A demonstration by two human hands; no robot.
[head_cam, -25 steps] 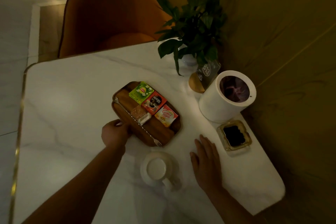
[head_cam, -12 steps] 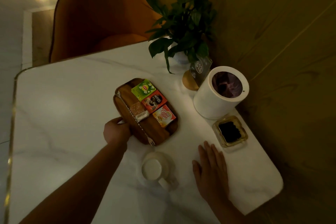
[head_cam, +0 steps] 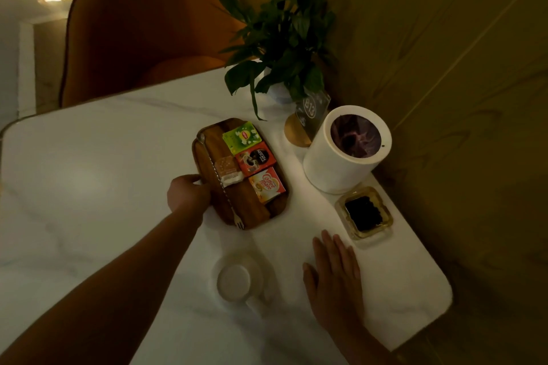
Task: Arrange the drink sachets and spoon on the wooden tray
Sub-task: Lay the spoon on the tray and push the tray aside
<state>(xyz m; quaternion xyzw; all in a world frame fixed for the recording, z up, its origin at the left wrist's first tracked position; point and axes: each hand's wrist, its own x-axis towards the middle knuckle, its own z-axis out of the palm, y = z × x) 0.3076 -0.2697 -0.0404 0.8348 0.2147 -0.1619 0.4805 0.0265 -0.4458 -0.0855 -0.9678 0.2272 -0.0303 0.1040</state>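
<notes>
Cup (head_cam: 235,278) near, bin (head_cam: 335,166) right, plant (head_cam: 284,38) far, one tray (head_cam: 258,212), five sachets (head_cam: 256,157) and one spoon (head_cam: 231,204) on it, left hand (head_cam: 186,194) gripping left rim, right hand (head_cam: 335,278) flat on table (head_cam: 103,187)

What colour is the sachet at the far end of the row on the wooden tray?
Green, with a small red and yellow logo: the far sachet on the wooden tray, seen in the head view.

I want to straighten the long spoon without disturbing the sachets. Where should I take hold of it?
Probably pinch the thin handle of the spoon just above its forked end, coming from the near edge of the wooden tray. That stretch lies over bare wood, whereas the middle runs right beside the sugar sachets.
</notes>
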